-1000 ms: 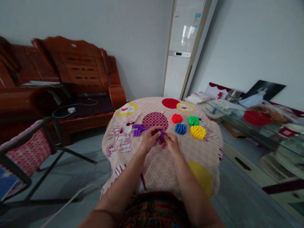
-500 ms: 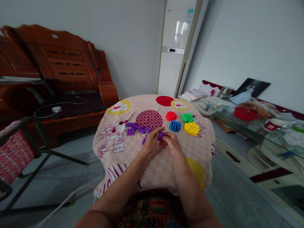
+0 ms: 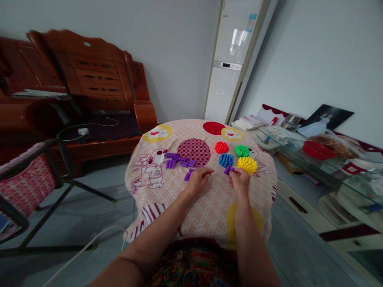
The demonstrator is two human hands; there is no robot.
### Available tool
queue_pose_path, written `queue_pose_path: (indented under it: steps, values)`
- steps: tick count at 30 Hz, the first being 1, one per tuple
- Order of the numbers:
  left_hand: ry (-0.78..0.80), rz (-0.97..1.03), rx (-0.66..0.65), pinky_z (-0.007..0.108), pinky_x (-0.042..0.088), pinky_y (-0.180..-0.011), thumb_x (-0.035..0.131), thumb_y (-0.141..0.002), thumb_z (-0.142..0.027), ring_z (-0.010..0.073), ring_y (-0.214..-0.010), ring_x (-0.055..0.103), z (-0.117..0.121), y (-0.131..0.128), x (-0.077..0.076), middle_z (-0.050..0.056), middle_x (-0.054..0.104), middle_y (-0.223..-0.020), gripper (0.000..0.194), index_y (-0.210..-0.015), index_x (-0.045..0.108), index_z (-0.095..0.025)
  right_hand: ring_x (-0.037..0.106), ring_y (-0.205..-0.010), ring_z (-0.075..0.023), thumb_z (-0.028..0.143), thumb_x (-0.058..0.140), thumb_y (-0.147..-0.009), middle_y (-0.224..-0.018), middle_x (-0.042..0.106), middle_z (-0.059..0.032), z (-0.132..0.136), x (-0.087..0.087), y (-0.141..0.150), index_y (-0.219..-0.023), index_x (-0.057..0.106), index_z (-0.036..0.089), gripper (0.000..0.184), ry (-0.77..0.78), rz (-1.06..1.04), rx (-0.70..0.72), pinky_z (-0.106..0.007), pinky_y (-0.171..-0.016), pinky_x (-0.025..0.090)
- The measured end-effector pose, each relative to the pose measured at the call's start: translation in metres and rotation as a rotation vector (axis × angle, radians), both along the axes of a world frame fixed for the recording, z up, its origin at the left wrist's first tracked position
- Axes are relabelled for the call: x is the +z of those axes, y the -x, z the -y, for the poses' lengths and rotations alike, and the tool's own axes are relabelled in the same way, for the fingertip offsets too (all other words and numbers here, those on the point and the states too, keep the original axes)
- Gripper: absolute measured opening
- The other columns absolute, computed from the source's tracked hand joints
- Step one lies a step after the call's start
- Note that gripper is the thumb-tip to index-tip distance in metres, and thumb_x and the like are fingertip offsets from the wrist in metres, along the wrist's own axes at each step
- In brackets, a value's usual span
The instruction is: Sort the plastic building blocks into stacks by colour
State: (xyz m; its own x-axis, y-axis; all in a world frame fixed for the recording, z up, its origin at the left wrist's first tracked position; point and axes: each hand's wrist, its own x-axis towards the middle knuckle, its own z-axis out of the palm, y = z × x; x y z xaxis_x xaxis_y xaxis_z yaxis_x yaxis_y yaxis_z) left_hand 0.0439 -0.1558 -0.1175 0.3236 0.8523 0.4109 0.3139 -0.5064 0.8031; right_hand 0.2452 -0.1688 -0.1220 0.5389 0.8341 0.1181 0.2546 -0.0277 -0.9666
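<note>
Presently, the right hand [image 3: 240, 180] pinches a small purple piece [image 3: 227, 170] low over the cloth-covered counter [image 3: 215, 223], between its centre and right edge; whether the piece rests on the cloth [image 3: 209, 203] cannot be told. The left hand [image 3: 199, 181] is loosely bent near the counter's centre, with nothing visible in it; whether thumb and fingers meet is unclear. Just beyond the right hand sit a blue cluster [image 3: 226, 160] and a yellow cluster [image 3: 247, 164], with a red cluster [image 3: 222, 147] and a green cluster [image 3: 241, 150] behind, toward the far edge; loose purple pieces [image 3: 171, 164] lie toward the left edge, the nearest beside the left hand. Likely faults: a knuckle brushing the blue or yellow cluster, both very near, could topple it; an off-centre pinch could let the small purple piece tip or roll; a leftward sweep of the left hand could scatter the loose purple pieces; a dragging forearm [image 3: 160, 220] could pull the cloth and shift every cluster.
</note>
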Motion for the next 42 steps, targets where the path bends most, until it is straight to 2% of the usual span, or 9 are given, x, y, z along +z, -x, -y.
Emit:
queue_pose_path:
  steps: [7,15,18,22,27,31,34,39,42]
  values:
    - [0.009,-0.027,-0.022,0.031,0.053,-0.083,0.049,-0.083,-0.012,0.0188,-0.090,0.068,0.003,0.002,0.000,0.007,0.074,-0.097,0.031,-0.101,0.073,-0.018,0.062,-0.069,-0.0209,0.037,0.061,-0.070,-0.070,0.068,-0.0059,-0.004,-0.004,0.001,-0.073,0.063,0.019,0.019,0.013,0.443,-0.124,-0.030,-0.064,0.044]
    - [0.004,-0.014,0.048,0.030,0.053,-0.079,0.051,-0.082,-0.014,0.0190,-0.085,0.067,-0.003,0.007,0.000,0.007,0.074,-0.092,0.028,-0.099,0.074,-0.018,0.060,-0.067,-0.0191,0.032,0.062,-0.076,-0.070,0.067,-0.0039,-0.002,-0.002,0.006,-0.073,0.063,0.022,0.010,0.144,0.684,-0.117,-0.028,-0.060,0.036]
    - [-0.039,-0.004,0.182,0.030,0.052,-0.079,0.053,-0.083,-0.017,0.0188,-0.084,0.066,-0.013,0.021,0.008,0.006,0.074,-0.093,0.025,-0.097,0.073,-0.019,0.060,-0.066,-0.0187,0.034,0.062,-0.075,-0.069,0.067,-0.0029,-0.003,-0.006,0.003,-0.072,0.063,0.022,0.012,0.129,0.669,-0.118,-0.028,-0.059,0.036]
    - [-0.128,-0.038,0.520,0.033,0.050,-0.085,0.053,-0.083,-0.018,0.0217,-0.091,0.065,-0.033,0.059,0.020,0.008,0.072,-0.097,0.024,-0.098,0.072,-0.019,0.061,-0.067,-0.0195,0.037,0.061,-0.075,-0.070,0.068,-0.0031,-0.004,-0.007,0.002,-0.073,0.064,0.022,0.015,0.143,0.648,-0.135,-0.028,-0.060,0.038]
    - [-0.128,-0.182,0.753,0.047,0.046,-0.090,0.071,-0.069,-0.022,0.0342,-0.103,0.061,-0.056,0.110,0.004,0.015,0.069,-0.095,0.025,-0.093,0.068,-0.016,0.062,-0.071,-0.0205,0.036,0.063,-0.074,-0.072,0.069,-0.0036,-0.003,-0.005,0.003,-0.074,0.064,0.022,0.014,0.152,0.617,-0.132,-0.028,-0.062,0.039]
    - [-0.061,-0.186,0.715,0.045,0.047,-0.079,0.073,-0.065,-0.022,0.0342,-0.088,0.066,-0.067,0.123,-0.019,0.013,0.069,-0.079,0.017,-0.078,0.065,-0.017,0.062,-0.072,-0.0204,0.036,0.062,-0.074,-0.074,0.070,-0.0035,-0.002,-0.004,0.004,-0.076,0.065,0.022,0.014,0.144,0.609,-0.122,-0.028,-0.064,0.040]
    - [-0.116,-0.118,0.701,0.043,0.048,-0.077,0.069,-0.065,-0.018,0.0314,-0.085,0.066,-0.067,0.123,-0.024,0.011,0.069,-0.078,0.014,-0.078,0.066,-0.017,0.062,-0.071,-0.0196,0.035,0.063,-0.075,-0.075,0.070,-0.0037,-0.002,-0.003,0.007,-0.078,0.066,0.022,0.014,0.141,0.616,-0.133,-0.028,-0.064,0.040]
    - [-0.015,-0.047,0.660,0.041,0.050,-0.079,0.065,-0.069,-0.019,0.0273,-0.082,0.067,-0.059,0.113,0.000,0.008,0.073,-0.082,0.021,-0.088,0.072,-0.017,0.063,-0.073,-0.0204,0.036,0.066,-0.076,-0.077,0.071,-0.0046,-0.001,-0.002,0.009,-0.079,0.067,0.022,0.015,0.153,0.618,-0.125,-0.028,-0.064,0.040]
    - [0.081,0.088,0.456,0.034,0.053,-0.078,0.063,-0.070,-0.020,0.0215,-0.080,0.068,-0.052,0.080,0.016,0.005,0.075,-0.087,0.029,-0.098,0.073,-0.018,0.064,-0.074,-0.0212,0.038,0.066,-0.075,-0.077,0.072,-0.0051,-0.001,-0.003,0.006,-0.081,0.070,0.021,0.019,0.135,0.586,-0.107,-0.029,-0.066,0.042]
